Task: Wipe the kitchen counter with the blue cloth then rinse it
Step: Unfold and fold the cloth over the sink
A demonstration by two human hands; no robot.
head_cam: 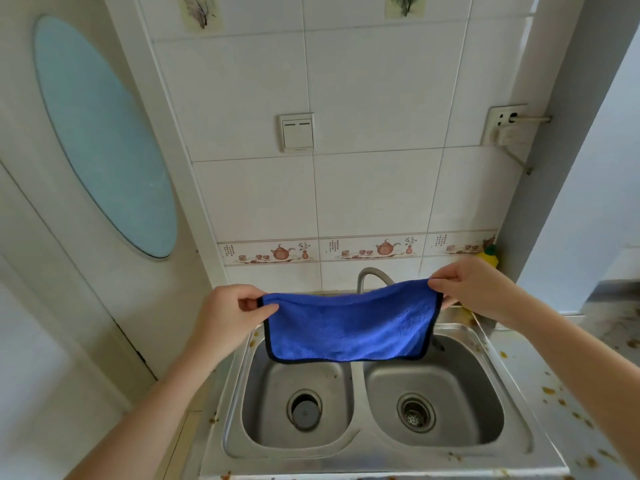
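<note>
Over the sink, left hand and right hand each pinch a cloth corner. Cloth hangs spread. Desk looks stained, maybe crumbs.

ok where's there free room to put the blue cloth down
Both sink basins are bare: the left basin around its plugged drain, the right basin around its strainer. The counter right of the sink is spattered with brown bits.

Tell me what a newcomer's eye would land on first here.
First, the blue cloth, stretched flat between the left hand and right hand, each pinching a top corner above the double sink. Next, brown spatter on the counter at right.
</note>
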